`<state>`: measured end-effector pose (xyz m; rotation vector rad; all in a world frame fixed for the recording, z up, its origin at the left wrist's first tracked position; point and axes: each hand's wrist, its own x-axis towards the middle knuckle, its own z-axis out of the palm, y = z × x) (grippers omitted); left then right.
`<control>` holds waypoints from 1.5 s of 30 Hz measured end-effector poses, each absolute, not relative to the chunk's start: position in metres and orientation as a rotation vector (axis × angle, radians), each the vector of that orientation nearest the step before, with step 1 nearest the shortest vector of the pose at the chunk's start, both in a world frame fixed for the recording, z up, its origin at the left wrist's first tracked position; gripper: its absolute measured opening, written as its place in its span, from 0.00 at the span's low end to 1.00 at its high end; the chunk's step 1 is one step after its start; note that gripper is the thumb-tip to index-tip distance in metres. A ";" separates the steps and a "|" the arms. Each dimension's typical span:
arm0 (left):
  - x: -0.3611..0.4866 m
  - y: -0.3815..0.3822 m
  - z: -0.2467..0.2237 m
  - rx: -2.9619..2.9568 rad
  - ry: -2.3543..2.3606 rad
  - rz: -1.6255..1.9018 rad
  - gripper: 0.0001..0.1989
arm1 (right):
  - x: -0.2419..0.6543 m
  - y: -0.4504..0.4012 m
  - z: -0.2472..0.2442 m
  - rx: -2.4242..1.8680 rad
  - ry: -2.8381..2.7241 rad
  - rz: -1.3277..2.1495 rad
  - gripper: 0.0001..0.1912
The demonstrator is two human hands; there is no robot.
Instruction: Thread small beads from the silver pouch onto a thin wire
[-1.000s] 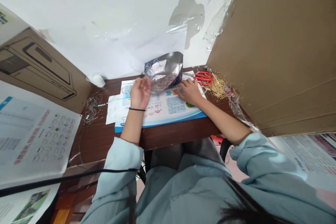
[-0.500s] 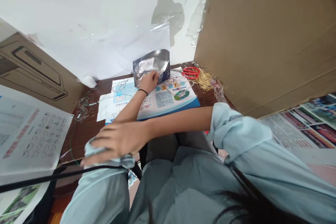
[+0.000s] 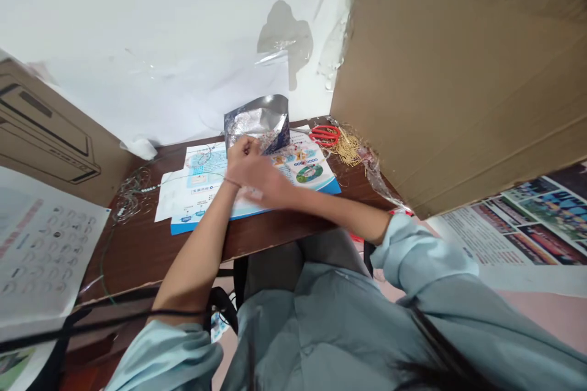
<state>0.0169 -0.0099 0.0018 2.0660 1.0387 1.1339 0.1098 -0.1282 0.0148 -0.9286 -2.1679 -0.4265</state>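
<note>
In the head view, one dark brown tabletop meets a white wall. Clockwise from the hands: one brown cardboard box at nine; at twelve, one silver-lined foil bag, standing on blue-edged printed paper; one pair of red-handled scissors at two. The left hand curls just before the bag, its grip unclear; the blurred right hand overlaps the left wrist, grasp impossible to tell.

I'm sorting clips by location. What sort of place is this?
Probably an indoor craft or bead-work corner, judging by the dark wooden desk hemmed in by cardboard, the red-handled scissors and the open foil bag of small pieces.
</note>
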 end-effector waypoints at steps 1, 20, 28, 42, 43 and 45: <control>0.014 -0.013 0.001 2.088 1.027 1.110 0.07 | 0.128 -0.109 0.009 -1.148 -2.026 -0.275 0.24; 0.035 0.038 0.013 2.405 1.410 0.742 0.06 | 0.191 -0.059 -0.037 -1.605 -1.807 0.012 0.09; 0.056 0.058 0.000 2.455 1.444 0.582 0.07 | 0.190 -0.060 -0.036 -1.644 -1.825 0.084 0.08; 0.021 -0.028 -0.015 1.109 0.808 0.881 0.02 | 0.192 -0.061 -0.042 -1.383 -1.643 0.273 0.08; 0.018 -0.033 -0.019 1.090 0.800 0.824 0.02 | 0.191 -0.062 -0.040 -1.370 -1.636 0.297 0.08; 0.013 -0.035 -0.024 1.060 0.778 0.773 0.03 | 0.188 -0.064 -0.036 -1.339 -1.630 0.349 0.09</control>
